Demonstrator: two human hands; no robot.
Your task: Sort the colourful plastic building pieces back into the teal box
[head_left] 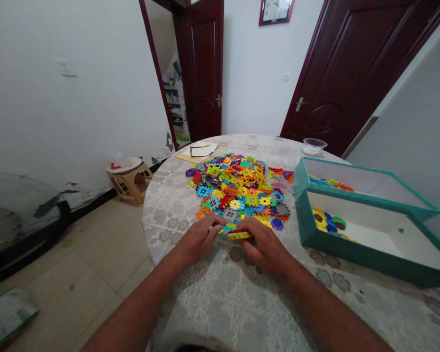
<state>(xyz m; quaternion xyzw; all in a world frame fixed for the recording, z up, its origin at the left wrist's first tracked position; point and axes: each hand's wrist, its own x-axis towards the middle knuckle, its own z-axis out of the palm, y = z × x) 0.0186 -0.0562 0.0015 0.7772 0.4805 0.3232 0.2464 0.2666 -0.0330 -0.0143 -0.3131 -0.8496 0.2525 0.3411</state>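
A heap of colourful plastic interlocking building pieces (234,186), shaped like flowers, gears and windowed squares, lies on the table. At its near edge, my right hand (264,244) is closed round a small stack of yellow and red building pieces (239,235), held edge-on. My left hand (200,239) is at the heap's front left edge, thumb and fingers drawn together by some green and blue pieces. Whether a piece is between its fingertips is too small to make out. A grey windowed square (230,214) lies just beyond both hands.
To the right stand two teal boxes with white insides; the near box (355,259) and far box (374,171) hold some pieces. Glasses (200,150) rest on paper at the back left. A clear bowl (314,145) sits at the back right. A stool (132,183) stands left.
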